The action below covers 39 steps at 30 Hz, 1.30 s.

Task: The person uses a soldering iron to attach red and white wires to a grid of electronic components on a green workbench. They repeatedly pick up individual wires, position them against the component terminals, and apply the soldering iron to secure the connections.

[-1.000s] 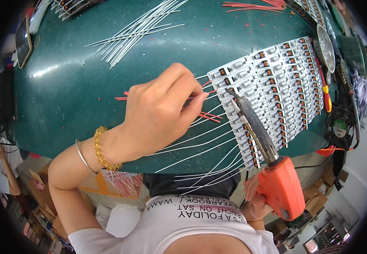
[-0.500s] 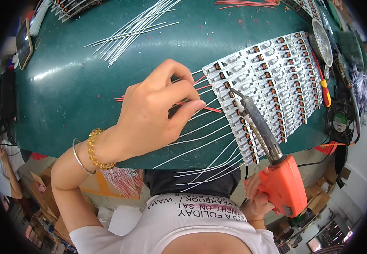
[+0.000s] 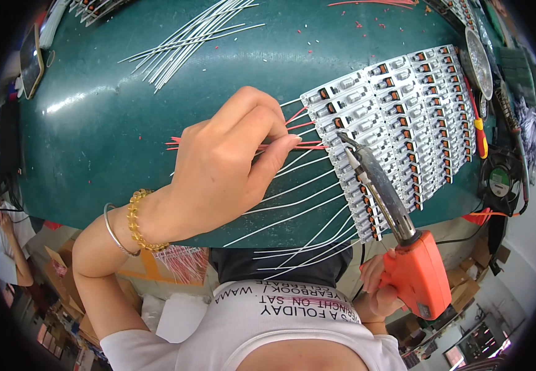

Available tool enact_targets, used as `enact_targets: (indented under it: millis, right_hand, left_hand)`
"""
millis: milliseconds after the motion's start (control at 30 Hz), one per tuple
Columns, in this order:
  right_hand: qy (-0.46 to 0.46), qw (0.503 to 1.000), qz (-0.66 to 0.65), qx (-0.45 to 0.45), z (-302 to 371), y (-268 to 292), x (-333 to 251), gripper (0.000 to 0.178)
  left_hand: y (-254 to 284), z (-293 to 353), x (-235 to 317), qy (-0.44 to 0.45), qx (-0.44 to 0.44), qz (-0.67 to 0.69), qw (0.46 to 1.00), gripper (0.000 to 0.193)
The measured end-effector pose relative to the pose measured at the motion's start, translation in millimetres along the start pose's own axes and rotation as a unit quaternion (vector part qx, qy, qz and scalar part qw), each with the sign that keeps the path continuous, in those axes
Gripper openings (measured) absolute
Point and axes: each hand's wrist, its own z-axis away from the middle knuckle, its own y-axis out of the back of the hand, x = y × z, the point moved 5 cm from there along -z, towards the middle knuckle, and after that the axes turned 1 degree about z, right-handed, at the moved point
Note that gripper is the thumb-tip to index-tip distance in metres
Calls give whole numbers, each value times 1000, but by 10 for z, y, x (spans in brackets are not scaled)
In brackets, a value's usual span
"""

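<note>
My left hand [image 3: 221, 161] reaches over the green table with thumb and forefinger pinched on thin red wires [image 3: 310, 147]. Their right ends lie at the near-left edge of a panel of small white circuit boards [image 3: 397, 114]. Other red wires and several white wires [image 3: 295, 203] run out from that same edge, some passing beneath my hand. At the lower right, my right hand [image 3: 379, 285] grips an orange soldering gun [image 3: 417, 272]. Its dark tip points up and left over the leftmost column of boards, close to the red wire ends; whether it touches cannot be seen.
Loose white wires [image 3: 190, 46] lie in a pile at the far left, with red wires [image 3: 373, 2] at the far edge. Right of the panel are a metal dish [image 3: 478, 63], a red-and-yellow screwdriver [image 3: 481, 139] and a black fan [image 3: 501, 178]. A phone [image 3: 32, 62] rests at the left edge.
The red wire ends in my left fingers have swung away from me and lie more level at the boards. The panel appears slightly farther right, and the soldering gun has shifted slightly.
</note>
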Motion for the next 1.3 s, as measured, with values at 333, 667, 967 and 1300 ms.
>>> enact_targets:
  millis: [333,667,967,1300]
  right_hand:
    - [-45,935,348,-52,45,75,-60,25]
    - [-52,907,402,-114,-9,28,-160,21]
    - [-88,920,366,-107,-17,1,-109,24]
    - [-37,981,188,-5,160,153,64,66]
  left_hand:
    - [3,-11,-9,0,4,-10,1000,11]
    - [-23,-5,-5,-13,7,-37,999,13]
    - [-22,-4,7,-24,12,-48,998,13]
    - [-26,-13,24,-33,17,-61,997,14]
